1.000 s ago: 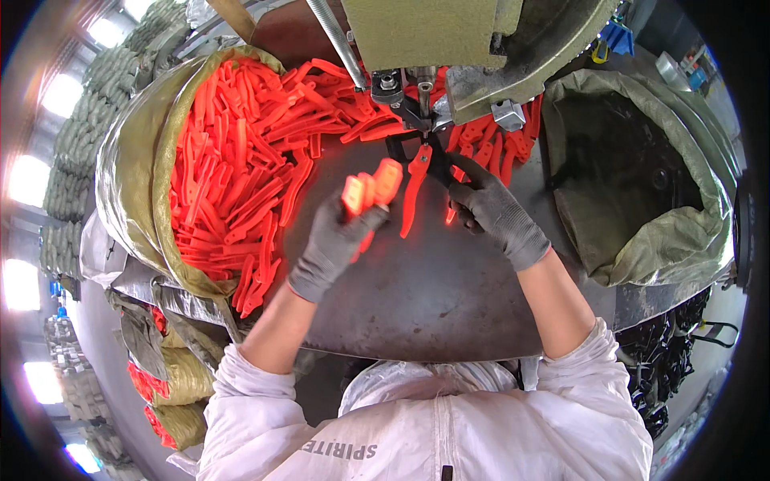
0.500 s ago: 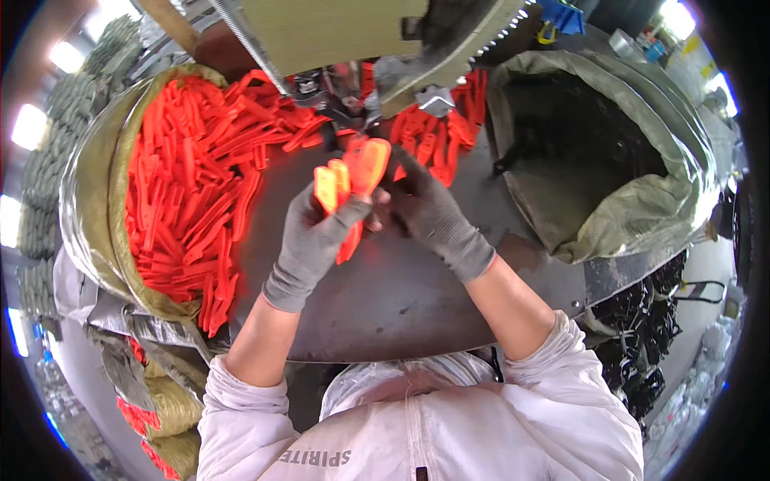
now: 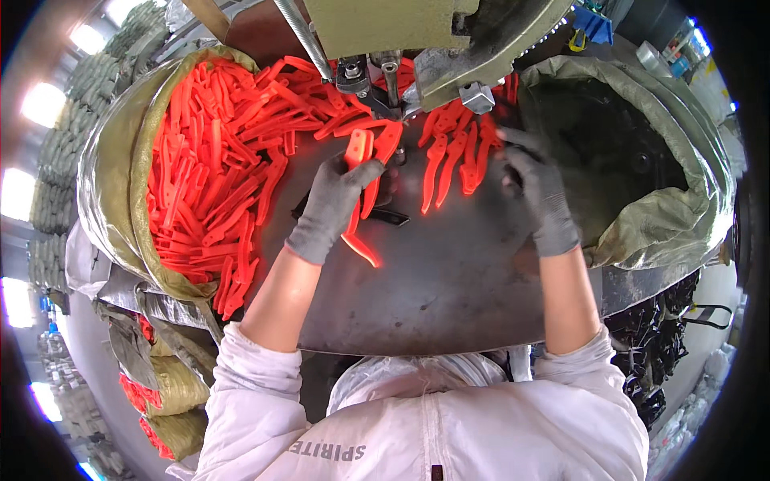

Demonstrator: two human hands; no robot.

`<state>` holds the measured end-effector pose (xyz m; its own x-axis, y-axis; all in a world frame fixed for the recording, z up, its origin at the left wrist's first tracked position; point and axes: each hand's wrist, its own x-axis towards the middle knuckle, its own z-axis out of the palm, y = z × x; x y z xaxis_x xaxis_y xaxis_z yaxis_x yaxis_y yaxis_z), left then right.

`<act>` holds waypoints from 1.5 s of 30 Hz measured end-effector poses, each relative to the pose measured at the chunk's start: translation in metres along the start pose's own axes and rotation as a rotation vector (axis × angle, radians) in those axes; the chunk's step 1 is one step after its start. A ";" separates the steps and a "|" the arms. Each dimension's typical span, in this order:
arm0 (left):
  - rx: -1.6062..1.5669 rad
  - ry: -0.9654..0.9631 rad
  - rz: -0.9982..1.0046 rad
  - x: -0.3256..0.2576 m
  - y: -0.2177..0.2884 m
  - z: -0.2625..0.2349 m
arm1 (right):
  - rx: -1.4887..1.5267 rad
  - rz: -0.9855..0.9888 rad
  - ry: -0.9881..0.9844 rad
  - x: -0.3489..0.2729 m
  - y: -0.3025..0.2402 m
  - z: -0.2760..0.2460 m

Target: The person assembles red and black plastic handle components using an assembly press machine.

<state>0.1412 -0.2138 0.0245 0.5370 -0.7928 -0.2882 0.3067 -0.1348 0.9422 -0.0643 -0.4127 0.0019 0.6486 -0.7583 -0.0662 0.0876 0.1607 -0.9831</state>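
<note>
since the earlier frame the right hand (image 3: 536, 191) has left the orange handles (image 3: 362, 186) and hovers, fingers loosely apart, over the sack (image 3: 642, 232) at the tabletop's (image 3: 449, 280) right edge. the left hand (image 3: 333, 207) stays clamped on them at the far edge, under the press (image 3: 383, 68).

Bright orange plastic handles (image 3: 358, 152), held in the left grip (image 3: 333, 204), which wears a plain grey knit glove. Right grip (image 3: 539, 192): matching grey glove. Left of the left grip, a heap of orange handles (image 3: 212, 176) in an olive-green woven sack (image 3: 108, 192). Beneath both grips, a dark brownish-grey metal surface (image 3: 449, 280). Above them, a yellowish-green machine (image 3: 385, 24). Right of the right grip, an olive sack with dark interior (image 3: 642, 160). White sleeves (image 3: 257, 377).
</note>
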 end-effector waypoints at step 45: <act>1.256 0.645 0.575 -0.067 -0.021 -0.092 | -0.249 0.291 -0.263 -0.015 -0.020 0.091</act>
<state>0.1716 -0.1034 0.0084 0.6893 -0.5703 0.4469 -0.7235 -0.5736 0.3840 -0.0074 -0.3468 0.0382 0.7917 -0.5134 -0.3311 -0.2895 0.1620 -0.9434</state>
